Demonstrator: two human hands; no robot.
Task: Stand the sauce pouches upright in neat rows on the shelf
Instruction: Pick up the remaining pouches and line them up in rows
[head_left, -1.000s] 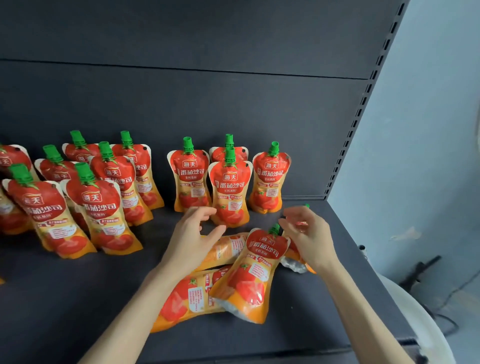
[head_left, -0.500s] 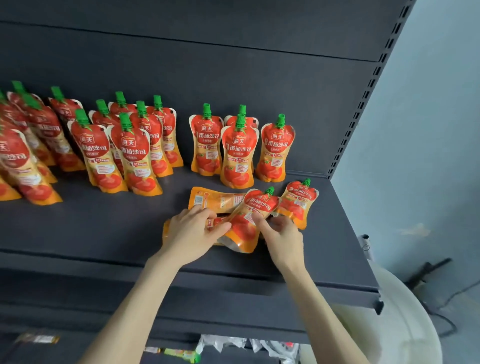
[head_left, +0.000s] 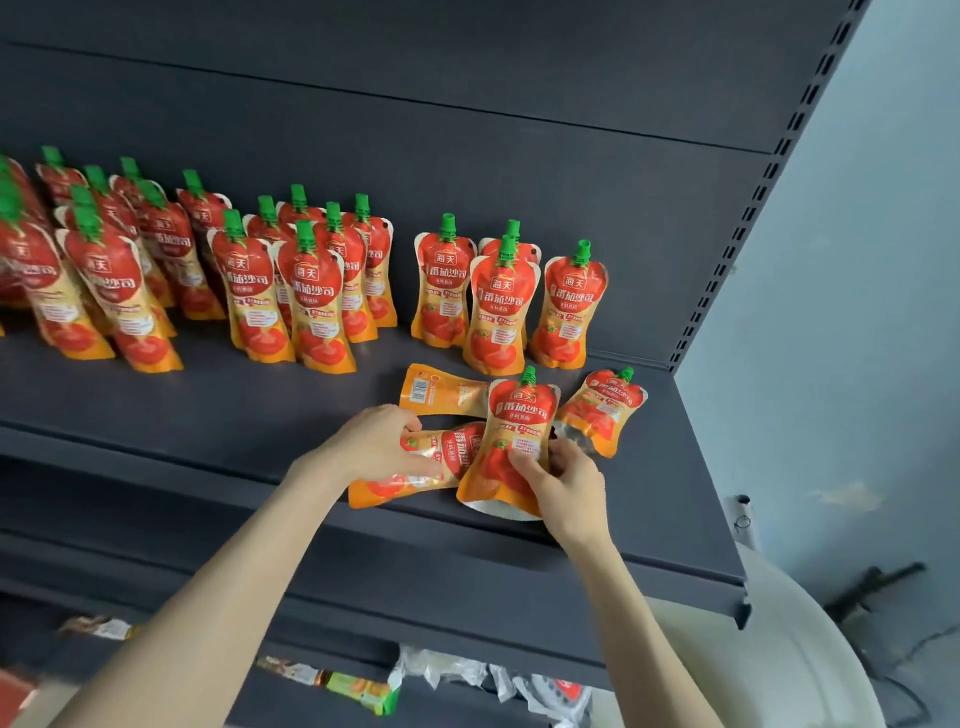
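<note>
Red and orange sauce pouches with green caps stand in rows on the dark shelf (head_left: 218, 415); several fill the left (head_left: 249, 291) and a small group stands at the right (head_left: 501, 312). My right hand (head_left: 563, 486) grips the lower part of one pouch (head_left: 517, 431), tilted up off the shelf near the front edge. My left hand (head_left: 376, 441) holds a pouch lying on its side (head_left: 415, 467). Two more lie flat: one back side up (head_left: 441, 392), one at the right (head_left: 605, 410).
The perforated shelf upright (head_left: 753, 208) and a pale blue wall (head_left: 857, 338) close off the right side. A lower shelf holds loose packets (head_left: 363, 691). A white rounded object (head_left: 779, 665) sits at the lower right.
The view has pulled back and down from the shelf. My right hand has taken hold of a lying pouch and raised its cap end; my left hand has closed on the pouch beside it.
</note>
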